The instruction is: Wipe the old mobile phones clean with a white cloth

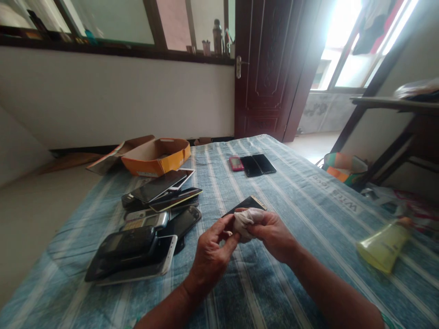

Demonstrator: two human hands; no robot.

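A crumpled white cloth is bunched between my two hands above the table. My right hand is closed around its right side. With thumb and fingers, my left hand pinches at the left edge of the same cloth. Just beyond my fingers shows a dark smartphone with a gold edge, its near part covered by the hands and cloth; whether it rests on the table or is touched by fingers is hidden.
Left of my hands lies a pile of old phones. Behind it stands an open orange cardboard box. Two dark phones lie beside a pink device farther back. A yellow translucent container is at right on the striped tablecloth.
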